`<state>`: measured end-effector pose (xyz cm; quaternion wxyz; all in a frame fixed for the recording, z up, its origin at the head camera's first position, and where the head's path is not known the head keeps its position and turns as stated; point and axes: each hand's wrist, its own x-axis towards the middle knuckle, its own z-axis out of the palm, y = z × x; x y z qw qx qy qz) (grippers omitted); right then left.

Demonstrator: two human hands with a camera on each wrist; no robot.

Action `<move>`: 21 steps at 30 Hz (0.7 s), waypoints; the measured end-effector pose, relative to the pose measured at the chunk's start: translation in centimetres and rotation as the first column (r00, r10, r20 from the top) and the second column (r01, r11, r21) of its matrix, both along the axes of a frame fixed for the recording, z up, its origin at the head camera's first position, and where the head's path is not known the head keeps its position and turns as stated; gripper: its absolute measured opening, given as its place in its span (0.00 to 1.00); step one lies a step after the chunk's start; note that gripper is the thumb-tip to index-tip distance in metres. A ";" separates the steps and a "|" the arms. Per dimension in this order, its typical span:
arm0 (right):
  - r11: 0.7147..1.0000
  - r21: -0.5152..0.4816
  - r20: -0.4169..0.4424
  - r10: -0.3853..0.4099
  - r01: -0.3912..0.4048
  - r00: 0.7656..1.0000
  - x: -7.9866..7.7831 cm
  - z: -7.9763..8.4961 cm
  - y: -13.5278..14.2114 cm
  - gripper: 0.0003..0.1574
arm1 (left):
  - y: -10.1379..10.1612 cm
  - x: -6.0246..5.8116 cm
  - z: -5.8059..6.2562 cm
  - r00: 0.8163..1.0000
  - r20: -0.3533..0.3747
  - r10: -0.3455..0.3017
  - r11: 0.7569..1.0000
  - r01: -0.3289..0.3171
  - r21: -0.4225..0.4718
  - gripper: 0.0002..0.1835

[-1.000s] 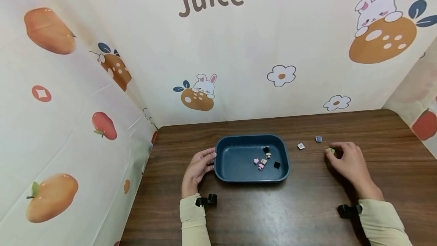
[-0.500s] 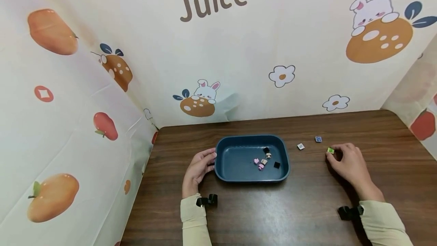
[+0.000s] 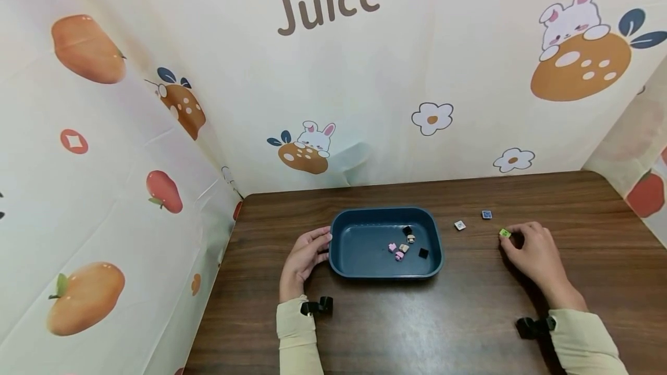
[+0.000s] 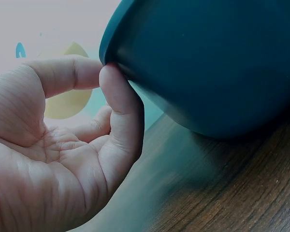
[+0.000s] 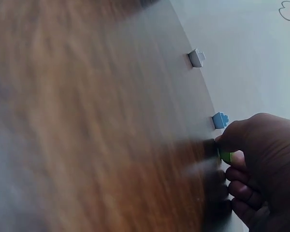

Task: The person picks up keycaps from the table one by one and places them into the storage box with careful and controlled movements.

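Observation:
In the head view my left hand grips the left end of a dark blue tray. Its thumb and a finger meet at the rim of the tray in the left wrist view. On the right of the table, my right hand pinches a small green block between thumb and forefinger. That green block is partly hidden by the fingers in the right wrist view. Near it lie a blue block and a white block.
Several small pieces lie in the tray's right half, including a pink block, a beige block and a black square piece. The wooden table ends at a printed cloth wall behind.
The green block shows more between my right fingers than a second ago and has turned slightly. The left hand and the tray stay in place.

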<state>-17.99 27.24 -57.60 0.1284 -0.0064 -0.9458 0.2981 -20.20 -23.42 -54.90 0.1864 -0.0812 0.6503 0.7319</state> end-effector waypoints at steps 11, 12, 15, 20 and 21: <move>1.000 -0.016 0.015 -0.012 0.012 1.000 0.8 0.2 -0.5 0.17 | -0.1 -0.1 0.0 1.000 0.002 -0.004 1.000 0.004 0.001 0.26; 1.000 -0.017 0.016 -0.013 0.013 1.000 0.8 0.3 -0.5 0.17 | -0.1 -0.1 0.0 1.000 0.003 -0.006 1.000 0.006 0.000 0.26; 1.000 -0.023 0.022 -0.013 0.013 1.000 0.7 0.4 -0.6 0.18 | -0.2 -0.1 0.0 1.000 0.001 -0.006 1.000 0.006 -0.003 0.25; 0.999 -0.038 0.010 -0.015 0.015 1.000 0.6 0.7 -0.8 0.18 | -0.1 0.0 -0.1 1.000 -0.007 0.002 1.000 -0.002 0.004 0.25; 0.999 -0.040 0.008 -0.013 0.014 1.000 0.6 0.8 -0.9 0.18 | -0.1 -0.1 -0.1 1.000 -0.008 0.002 1.000 -0.001 0.006 0.25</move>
